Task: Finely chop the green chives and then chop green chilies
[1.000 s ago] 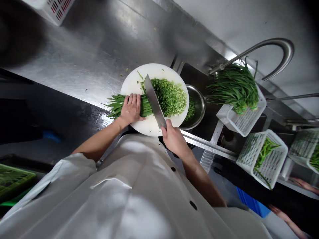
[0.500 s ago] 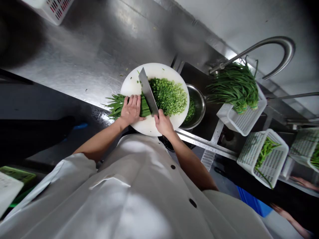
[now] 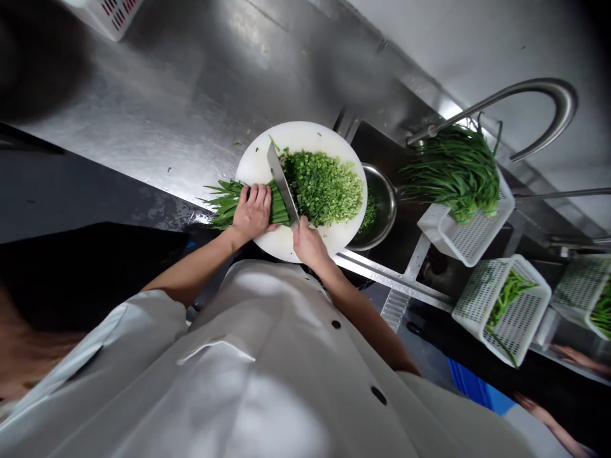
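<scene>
My right hand (image 3: 311, 244) is closed round the handle of a cleaver (image 3: 282, 184), its blade angled across the round white cutting board (image 3: 272, 243). My left hand (image 3: 253, 210) presses down on a bunch of garlic chives (image 3: 224, 198), fingers curled over them just left of the blade. The leafy ends stick out past the board's left edge. To the right of the blade lies a heap of chopped chives (image 3: 324, 187). Under the board's right side, a metal bowl (image 3: 387, 222) holds more chopped greens and is partly covered by the board.
A steel counter (image 3: 157, 108) spreads left and behind. Right of the board are a sink with a curved faucet (image 3: 568, 111), a white basket (image 3: 470, 245) with whole chives and a basket of green peppers (image 3: 513, 286). Other people stand close on both sides, one arm (image 3: 28, 356) at lower left.
The cleaver has shifted slightly against the chives, while my left hand keeps its hold. At the left, another person's arm and dark clothing have come closer. The view has moved slightly.
</scene>
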Demonstrator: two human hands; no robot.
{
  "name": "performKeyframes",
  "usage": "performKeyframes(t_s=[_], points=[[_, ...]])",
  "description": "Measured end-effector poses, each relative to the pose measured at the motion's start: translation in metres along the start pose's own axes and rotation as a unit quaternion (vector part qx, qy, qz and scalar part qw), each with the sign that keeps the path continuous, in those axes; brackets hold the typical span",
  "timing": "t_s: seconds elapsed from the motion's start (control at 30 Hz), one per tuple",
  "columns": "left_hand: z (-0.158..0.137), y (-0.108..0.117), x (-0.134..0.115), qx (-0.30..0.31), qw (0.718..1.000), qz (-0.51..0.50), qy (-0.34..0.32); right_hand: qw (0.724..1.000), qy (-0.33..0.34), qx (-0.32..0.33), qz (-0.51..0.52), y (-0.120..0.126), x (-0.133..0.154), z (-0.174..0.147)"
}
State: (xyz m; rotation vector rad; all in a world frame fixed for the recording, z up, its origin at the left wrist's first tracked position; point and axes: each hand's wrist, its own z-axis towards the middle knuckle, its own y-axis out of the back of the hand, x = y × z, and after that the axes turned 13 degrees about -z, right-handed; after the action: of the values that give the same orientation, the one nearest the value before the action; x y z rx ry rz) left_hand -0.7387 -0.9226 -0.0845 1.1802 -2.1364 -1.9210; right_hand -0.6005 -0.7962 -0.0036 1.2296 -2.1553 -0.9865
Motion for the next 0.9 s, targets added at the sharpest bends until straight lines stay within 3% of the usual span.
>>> performKeyframes(t_s=[0.13,0.27,0.37,0.47,0.57,0.77,0.9], points=[[-0.002,0.006,-0.001,0.002,1.0,-0.001,0.016,0.999,-0.001,-0.048,0.002,-0.013,0.001,0.025],[-0.005,0.017,0.006,0.012,0.999,-0.004,0.03,0.998,-0.018,-0.052,-0.003,0.007,-0.007,-0.019],[-0.008,0.017,0.011,0.015,1.0,-0.002,0.022,0.999,-0.028,-0.004,-0.028,0.026,-0.009,-0.061],[-0.01,0.009,0.012,0.007,1.0,0.002,0.009,0.998,-0.015,0.052,-0.036,0.033,-0.007,-0.076],[-0.011,0.002,0.01,-0.005,1.0,0.002,0.008,0.998,0.004,0.06,-0.014,0.022,-0.002,-0.054],[-0.015,0.001,0.007,-0.013,1.0,0.011,0.015,1.0,-0.006,-0.02,0.02,-0.013,0.009,0.021],[-0.015,-0.004,0.0,-0.025,0.999,0.022,0.005,0.999,0.004,-0.042,0.02,-0.017,-0.012,0.029]])
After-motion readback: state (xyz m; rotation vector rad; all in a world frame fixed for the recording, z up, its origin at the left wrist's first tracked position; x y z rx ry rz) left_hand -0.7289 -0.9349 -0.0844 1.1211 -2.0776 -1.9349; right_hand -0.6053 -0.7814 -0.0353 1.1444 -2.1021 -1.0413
